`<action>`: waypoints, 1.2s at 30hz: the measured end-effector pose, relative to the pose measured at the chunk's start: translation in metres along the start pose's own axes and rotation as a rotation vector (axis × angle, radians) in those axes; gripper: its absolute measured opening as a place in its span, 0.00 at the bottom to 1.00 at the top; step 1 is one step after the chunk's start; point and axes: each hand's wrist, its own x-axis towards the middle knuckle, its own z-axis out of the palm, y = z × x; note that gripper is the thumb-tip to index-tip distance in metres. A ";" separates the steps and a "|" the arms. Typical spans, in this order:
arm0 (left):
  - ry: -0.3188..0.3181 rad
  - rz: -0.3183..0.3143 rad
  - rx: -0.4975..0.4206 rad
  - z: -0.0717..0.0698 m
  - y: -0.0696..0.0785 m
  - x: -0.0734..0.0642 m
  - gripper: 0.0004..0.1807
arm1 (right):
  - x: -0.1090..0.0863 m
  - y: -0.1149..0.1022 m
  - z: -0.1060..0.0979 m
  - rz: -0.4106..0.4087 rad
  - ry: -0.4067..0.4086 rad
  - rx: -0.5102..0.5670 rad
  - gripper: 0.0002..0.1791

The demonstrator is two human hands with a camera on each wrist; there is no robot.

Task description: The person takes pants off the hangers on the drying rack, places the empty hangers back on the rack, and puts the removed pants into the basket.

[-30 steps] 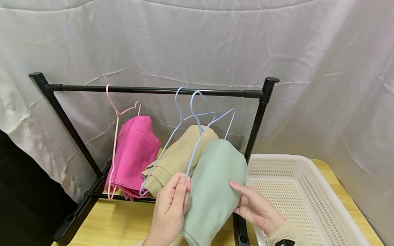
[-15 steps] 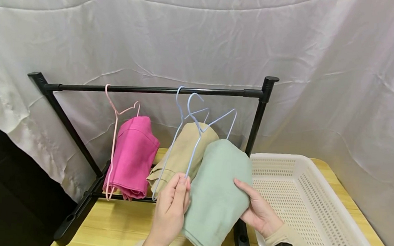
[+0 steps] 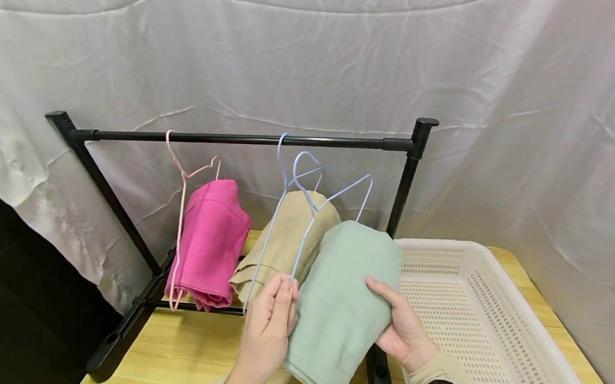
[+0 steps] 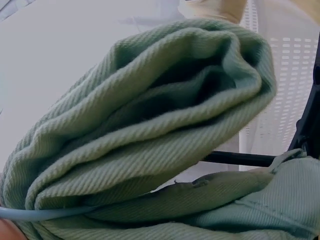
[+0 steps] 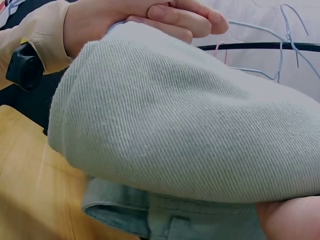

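Light green folded trousers [image 3: 344, 303] hang over a blue wire hanger [image 3: 314, 207], whose hook sits just below and in front of the rack's bar. My left hand [image 3: 267, 327] pinches the hanger's near lower corner. My right hand [image 3: 405, 329] grips the trousers' right side, thumb in front, other fingers hidden behind. In the left wrist view the rolled cloth layers [image 4: 150, 115] show end-on. A waistband with a belt loop [image 5: 177, 220] shows under the fold in the right wrist view. Beige folded trousers [image 3: 287, 238] hang behind on another blue hanger [image 3: 267, 237].
The black rack's bar [image 3: 225, 138] spans the scene. A folded pink garment [image 3: 214, 239] hangs at left on a pink hanger [image 3: 180, 230]. A white perforated basket [image 3: 554, 368] stands on the wooden table [image 3: 181, 351] at right. A pale curtain [image 3: 317, 66] hangs behind.
The held hanger's hook has dropped slightly below the bar. The green trousers have shifted a little right with my right hand. The beige trousers and their hanger have swung to a steeper angle.
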 end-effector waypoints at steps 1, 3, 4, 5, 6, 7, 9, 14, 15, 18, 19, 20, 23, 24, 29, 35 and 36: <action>0.001 -0.001 0.010 0.000 -0.001 0.000 0.16 | 0.000 0.000 0.001 -0.001 0.003 -0.003 0.24; 0.001 -0.005 0.021 0.000 -0.002 -0.001 0.16 | -0.001 -0.002 0.002 -0.005 0.002 -0.002 0.23; 0.003 -0.009 0.028 0.000 -0.002 -0.001 0.16 | -0.001 -0.002 0.002 -0.006 0.001 -0.004 0.23; 0.003 -0.016 0.030 0.000 -0.003 -0.002 0.16 | -0.001 -0.003 0.002 -0.005 0.000 -0.005 0.23; 0.004 -0.019 0.034 0.000 -0.003 -0.002 0.16 | -0.001 -0.004 0.003 -0.005 0.003 -0.009 0.23; 0.006 -0.025 0.037 0.000 -0.003 -0.003 0.16 | -0.002 -0.005 0.003 -0.008 0.005 -0.014 0.23; 0.016 -0.033 0.057 0.001 -0.003 -0.004 0.16 | -0.003 -0.007 0.005 -0.012 0.014 -0.028 0.24; 0.038 -0.059 0.122 0.003 -0.006 -0.006 0.16 | -0.004 -0.010 0.007 -0.022 0.040 -0.067 0.27; 0.041 -0.060 0.139 0.003 -0.006 -0.007 0.16 | -0.005 -0.010 0.008 -0.023 0.044 -0.074 0.28; 0.048 -0.062 0.191 0.004 -0.010 -0.009 0.15 | -0.005 -0.012 0.009 -0.024 0.048 -0.089 0.28; 0.051 -0.064 0.211 0.005 -0.011 -0.010 0.15 | -0.005 -0.013 0.009 -0.023 0.045 -0.095 0.28; 0.056 -0.065 0.237 0.005 -0.012 -0.010 0.15 | -0.004 -0.013 0.009 -0.025 0.040 -0.098 0.28; 0.075 -0.064 0.306 0.006 -0.017 -0.011 0.15 | -0.003 -0.016 0.010 -0.029 0.019 -0.116 0.26; 0.081 -0.062 0.327 0.007 -0.018 -0.012 0.15 | -0.003 -0.017 0.011 -0.032 0.014 -0.121 0.25; 0.101 -0.054 0.384 0.008 -0.022 -0.013 0.15 | -0.004 -0.021 0.014 -0.029 0.023 -0.149 0.24; 0.102 -0.059 0.422 0.009 -0.026 -0.014 0.15 | -0.006 -0.025 0.017 -0.025 0.031 -0.174 0.23; 0.103 -0.058 0.428 0.009 -0.026 -0.014 0.15 | -0.006 -0.025 0.017 -0.026 0.033 -0.181 0.23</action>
